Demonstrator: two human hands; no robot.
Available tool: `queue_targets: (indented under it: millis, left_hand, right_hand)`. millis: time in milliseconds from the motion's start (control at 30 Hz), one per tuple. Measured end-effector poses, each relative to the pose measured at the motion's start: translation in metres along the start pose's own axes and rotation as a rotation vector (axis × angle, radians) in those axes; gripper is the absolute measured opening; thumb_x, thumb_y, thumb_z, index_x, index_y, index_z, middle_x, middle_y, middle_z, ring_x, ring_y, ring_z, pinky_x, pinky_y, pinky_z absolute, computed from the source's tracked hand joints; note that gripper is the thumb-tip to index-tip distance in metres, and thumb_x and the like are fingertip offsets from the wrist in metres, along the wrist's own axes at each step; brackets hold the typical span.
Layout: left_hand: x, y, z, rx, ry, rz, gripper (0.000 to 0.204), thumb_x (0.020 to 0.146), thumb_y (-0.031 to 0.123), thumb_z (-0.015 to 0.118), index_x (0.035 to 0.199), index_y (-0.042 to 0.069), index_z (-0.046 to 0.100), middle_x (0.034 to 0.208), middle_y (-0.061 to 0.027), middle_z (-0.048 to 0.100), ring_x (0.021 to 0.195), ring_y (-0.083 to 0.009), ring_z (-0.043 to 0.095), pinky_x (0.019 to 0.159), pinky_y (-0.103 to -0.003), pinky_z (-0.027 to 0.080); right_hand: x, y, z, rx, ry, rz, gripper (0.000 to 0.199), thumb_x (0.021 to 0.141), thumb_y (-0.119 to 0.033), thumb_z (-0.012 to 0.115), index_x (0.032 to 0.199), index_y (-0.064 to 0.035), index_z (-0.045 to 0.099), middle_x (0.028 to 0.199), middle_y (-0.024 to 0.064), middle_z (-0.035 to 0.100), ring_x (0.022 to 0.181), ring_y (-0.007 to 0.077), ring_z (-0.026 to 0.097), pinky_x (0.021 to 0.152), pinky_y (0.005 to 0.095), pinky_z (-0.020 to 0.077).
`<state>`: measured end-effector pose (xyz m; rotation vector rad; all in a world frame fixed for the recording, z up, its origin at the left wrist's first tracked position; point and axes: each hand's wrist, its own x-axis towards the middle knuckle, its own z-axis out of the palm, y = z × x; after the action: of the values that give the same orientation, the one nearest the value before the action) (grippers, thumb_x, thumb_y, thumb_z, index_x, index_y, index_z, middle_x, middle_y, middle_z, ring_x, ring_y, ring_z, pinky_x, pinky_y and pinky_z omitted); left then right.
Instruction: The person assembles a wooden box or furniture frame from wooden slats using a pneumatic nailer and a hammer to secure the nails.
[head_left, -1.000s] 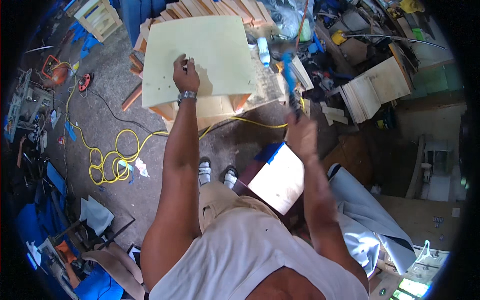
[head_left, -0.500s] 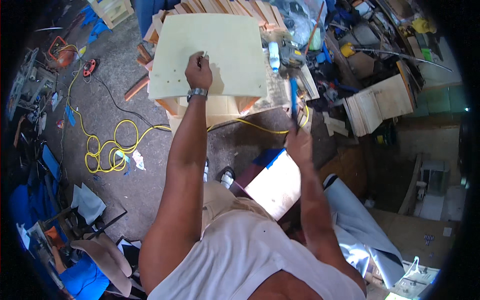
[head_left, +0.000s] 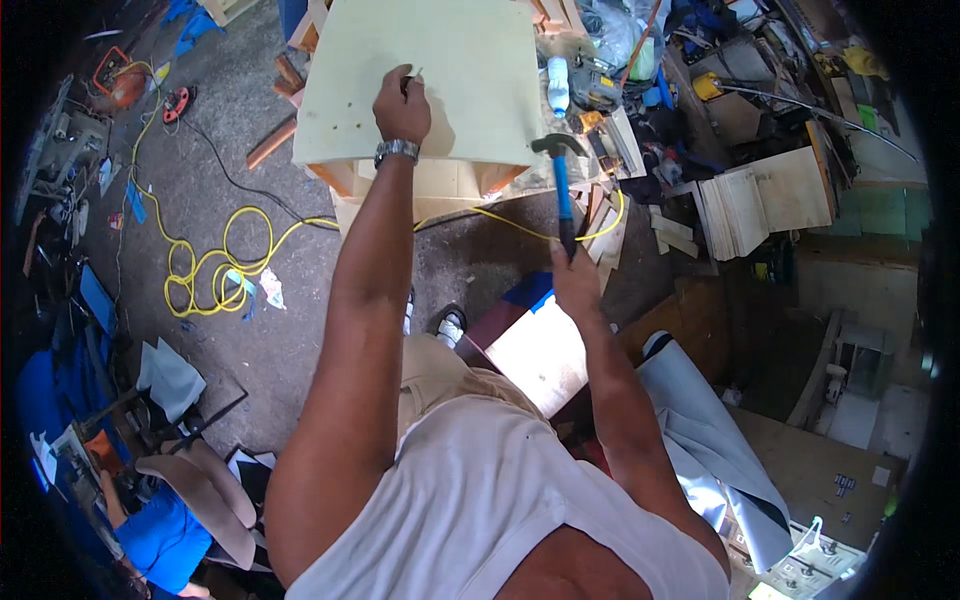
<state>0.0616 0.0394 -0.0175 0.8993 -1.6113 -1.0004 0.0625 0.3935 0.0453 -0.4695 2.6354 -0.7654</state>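
Wearing a metal watch, my left hand [head_left: 403, 108] rests on the pale wooden panel [head_left: 470, 90], the top of a box-like wooden piece. Its thumb and fingers pinch a small pale pin [head_left: 417, 73]; whether it is a nail or a dowel cannot be made out. Several small dark spots mark the panel left of this hand. To the right, my right hand [head_left: 577, 284] is closed round the dark lower grip of a hammer [head_left: 562, 185] with a blue shaft. The hammer's dark head points away from me, beside the panel's near right corner and apart from the pin.
On the bench right of the panel are a water bottle [head_left: 558, 88] and an orange-black power tool [head_left: 592, 122]. A yellow cord [head_left: 228, 297] coils on the floor at left. Stacked boards [head_left: 735, 215] stand at right, and a grey roll [head_left: 700, 420] lies nearer me.
The hammer, blurred before, has come left with my right hand and now shows sharply. My left hand keeps its pinch on the panel. The whole view has shifted, placing the panel higher.
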Motion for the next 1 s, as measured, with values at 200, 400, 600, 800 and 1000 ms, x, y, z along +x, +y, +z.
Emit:
queue_targets:
  millis: [200,400,600,800,1000]
  left_hand:
    - [-0.006,-0.004,-0.006,-0.071,-0.006,-0.039,0.022,0.09,0.011,0.063,0.111,0.004,0.068,0.089,-0.0109,0.072,0.081,-0.0174,0.068,0.076,-0.031,0.054]
    - [-0.004,0.007,0.007,-0.116,-0.076,-0.059,0.023,0.092,0.011,0.06,0.113,0.004,0.067,0.092,-0.0112,0.073,0.082,-0.0183,0.07,0.078,-0.031,0.054]
    - [-0.003,0.001,0.004,-0.039,-0.091,0.023,0.023,0.093,0.01,0.058,0.114,0.003,0.066,0.09,-0.0117,0.073,0.083,-0.0179,0.07,0.078,-0.031,0.054]
    - [0.006,-0.002,0.009,0.0,-0.131,0.097,0.02,0.093,0.008,0.057,0.11,0.003,0.067,0.094,-0.0127,0.072,0.081,-0.0193,0.072,0.076,-0.031,0.055]
    - [0.024,-0.019,-0.012,-0.1,-0.134,0.077,0.017,0.093,0.009,0.059,0.107,0.007,0.069,0.087,-0.0098,0.071,0.067,-0.017,0.067,0.063,-0.03,0.054]
  right_hand:
    - [-0.013,-0.083,-0.141,0.445,0.407,-0.323,0.032,0.098,-0.029,0.058,0.108,0.0011,0.061,0.068,0.0127,0.065,0.06,0.0192,0.062,0.055,0.0378,0.0487]
    - [-0.028,-0.147,-0.205,0.605,0.874,-1.286,0.043,0.103,-0.036,0.041,0.081,-0.0034,0.057,0.065,0.0058,0.057,0.055,0.0148,0.057,0.052,0.0301,0.0486]
    - [-0.014,0.033,0.018,0.005,0.02,-0.077,0.044,0.097,-0.04,0.059,0.102,0.0043,0.057,0.088,0.0308,0.065,0.087,0.0495,0.064,0.072,0.0539,0.0489]
    - [-0.12,0.055,0.005,0.054,-0.103,0.145,0.046,0.097,-0.043,0.059,0.087,0.0018,0.061,0.07,0.022,0.062,0.066,0.0373,0.064,0.064,0.0478,0.0487]
    - [-0.084,0.009,0.035,0.76,-0.296,0.33,0.034,0.098,-0.037,0.058,0.091,-0.004,0.057,0.062,0.0015,0.05,0.041,0.0106,0.047,0.037,0.0275,0.0411]
